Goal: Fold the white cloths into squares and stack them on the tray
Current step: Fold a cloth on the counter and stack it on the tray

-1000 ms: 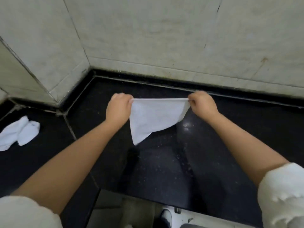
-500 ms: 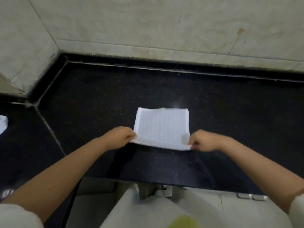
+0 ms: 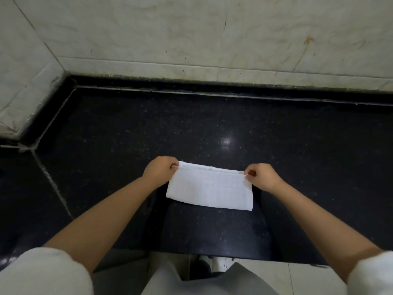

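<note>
White sleeves at bottom. Black counter point(image 3: 297, 167) carries white cloth point(image 3: 210, 190), folded in half, lying flat. L hand point(image 3: 159, 171) & R hand point(image 3: 262, 176) pinch its far corners w/ curled fingers. Tiled wall point(image 3: 191, 35) behind.

One white cloth point(image 3: 209, 191) lies on the tabletop point(image 3: 297, 167) — a single piece, folded over on itself. Two hands are in view: one left hand point(image 3: 160, 171) and one right hand point(image 3: 262, 177), each on one far corner of the cloth. Two pale sleeves show at the bottom corners — one left sleeve point(image 3: 42, 273), one right sleeve point(image 3: 374, 275).
</note>
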